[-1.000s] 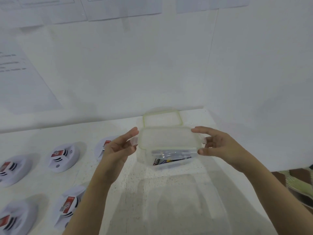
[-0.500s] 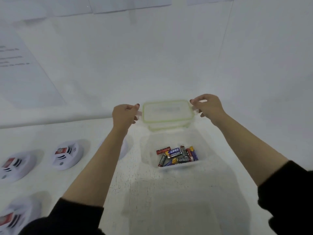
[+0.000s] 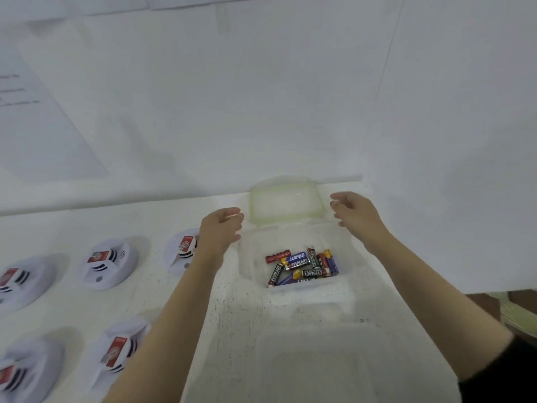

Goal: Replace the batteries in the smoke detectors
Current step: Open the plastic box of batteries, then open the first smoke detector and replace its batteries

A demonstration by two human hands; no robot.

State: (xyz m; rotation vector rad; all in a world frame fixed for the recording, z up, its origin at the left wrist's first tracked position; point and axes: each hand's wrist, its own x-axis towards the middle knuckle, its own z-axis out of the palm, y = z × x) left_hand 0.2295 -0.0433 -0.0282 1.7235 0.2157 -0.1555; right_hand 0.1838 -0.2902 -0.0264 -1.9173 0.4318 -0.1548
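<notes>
Here, a clear plastic box (image 3: 250,258) is sitting open on the white table (image 3: 232,315). Inside the box, a heap of batteries (image 3: 302,267) is lying loose toward its near wall, with red, blue, black and yellow ones crossing over each other.

Just behind the box, its lid (image 3: 286,203) with the green rim is lying at the foot of the white wall (image 3: 261,112), its near edge reaching the box's far rim.

The left hand (image 3: 220,228) is hovering at the box's far left corner, fingers relaxed and slightly bent, gripping nothing. Its fingertips are pointing at the lid's left edge, just beside it, and I cannot tell whether they are touching it. The right hand (image 3: 356,212) is hovering at the box's far right corner, fingers spread and loosely curved, holding nothing, with a small gap showing between it and the lid.

Left of the box, five white smoke detectors (image 3: 109,264) with red labels are lying on the table in two rows. The closest detector (image 3: 183,251) is sitting just beside the box, partly hidden by the left forearm.

In front of the box, toward the camera, a pale see-through shape (image 3: 319,367) is lying on the table, too blurred to make out. A sheet of paper (image 3: 35,126) is hanging on the wall, well up and left of the box.
</notes>
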